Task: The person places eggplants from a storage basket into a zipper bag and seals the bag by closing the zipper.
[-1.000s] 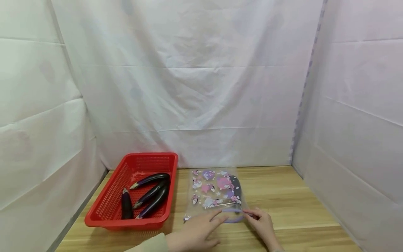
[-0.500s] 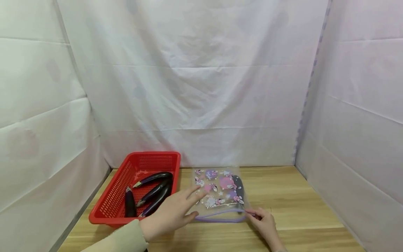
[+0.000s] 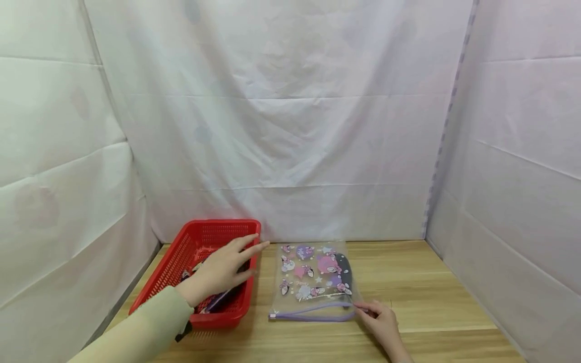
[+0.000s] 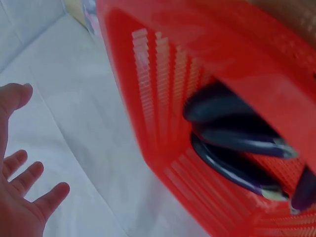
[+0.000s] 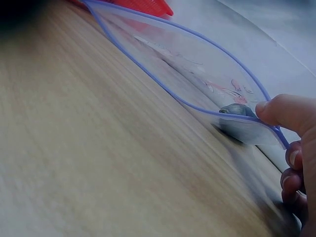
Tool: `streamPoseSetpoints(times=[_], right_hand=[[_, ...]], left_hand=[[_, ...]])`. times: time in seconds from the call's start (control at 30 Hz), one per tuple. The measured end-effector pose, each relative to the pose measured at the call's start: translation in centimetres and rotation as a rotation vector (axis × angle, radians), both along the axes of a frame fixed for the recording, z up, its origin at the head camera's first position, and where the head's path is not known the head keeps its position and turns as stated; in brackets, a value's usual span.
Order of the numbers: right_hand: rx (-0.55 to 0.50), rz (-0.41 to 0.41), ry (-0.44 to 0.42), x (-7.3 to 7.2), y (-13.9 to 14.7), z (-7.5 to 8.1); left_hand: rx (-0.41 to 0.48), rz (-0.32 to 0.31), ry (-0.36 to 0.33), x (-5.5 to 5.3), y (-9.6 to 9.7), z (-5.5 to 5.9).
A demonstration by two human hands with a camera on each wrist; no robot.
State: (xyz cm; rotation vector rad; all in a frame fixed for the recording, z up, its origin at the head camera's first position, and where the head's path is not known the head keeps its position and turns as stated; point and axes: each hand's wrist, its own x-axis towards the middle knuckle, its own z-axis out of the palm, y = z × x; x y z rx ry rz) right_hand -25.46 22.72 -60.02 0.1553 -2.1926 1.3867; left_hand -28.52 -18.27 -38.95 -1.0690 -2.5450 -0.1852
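My left hand (image 3: 218,272) is spread over the red basket (image 3: 227,320), fingers straight and holding nothing. Several dark purple eggplants (image 4: 242,173) lie inside the basket, partly covered by that hand in the head view. To the right, a clear printed zip bag (image 3: 292,300) lies flat with its purple-edged mouth gaping toward me. My right hand (image 3: 381,322) pinches the right corner of this mouth between thumb and fingers. Along the bag's right side sits one dark eggplant (image 3: 346,275), its end showing through the opening in the right wrist view.
A light wooden table (image 3: 417,292) carries everything. White cloth walls (image 3: 290,141) stand at the back and both sides. A small slider (image 3: 272,316) sits at the left end of the bag's zip.
My left hand has left the bag's mouth and moved left and away from me, over the basket. My right hand keeps its pinch on the bag's corner.
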Motion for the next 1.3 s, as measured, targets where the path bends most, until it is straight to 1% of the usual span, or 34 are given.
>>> streamPoseSetpoints(times=[0.07,0.2,0.27,0.4,0.57,0.7,0.8,0.93,1.07,1.17,1.3], right_hand=[[-0.008,0.001,-0.002,-0.1,-0.1,0.0],[-0.016,0.002,0.009,-0.1,-0.2,0.2],[-0.015,0.005,0.016,0.0,-0.3,0.2],[-0.010,0.014,0.022,0.4,-0.3,-0.1],[-0.020,0.005,0.007,0.4,-0.3,-0.2],[-0.001,0.001,0.018,0.2,-0.3,-0.2],[-0.003,0.001,0.028,0.1,-0.3,-0.2],[-0.005,0.003,0.044,0.2,-0.3,-0.5],[-0.007,0.008,0.042,0.3,-0.2,-0.5],[-0.011,0.006,0.014,0.5,-0.3,-0.1],[0.008,0.005,0.018,0.9,-0.7,1.1]], left_hand=[[0.008,0.021,-0.031,-0.9,-0.9,0.3],[0.024,0.053,-0.056,-2.8,-2.7,0.4],[0.033,0.072,-0.063,-3.7,-3.6,0.2],[0.056,0.131,-0.092,-5.2,-5.1,-0.4],[0.087,0.189,-0.117,-6.8,-6.3,-0.8],[0.102,0.236,-0.172,-8.1,-7.1,-1.3],[0.115,0.276,-0.229,-9.2,-7.8,-1.9],[0.144,0.319,-0.289,-10.2,-8.6,-3.1],[0.141,0.352,-0.345,-10.8,-8.9,-4.2],[0.148,0.377,-0.406,-11.1,-9.1,-4.7],[0.167,0.397,-0.482,-11.4,-9.1,-5.3]])
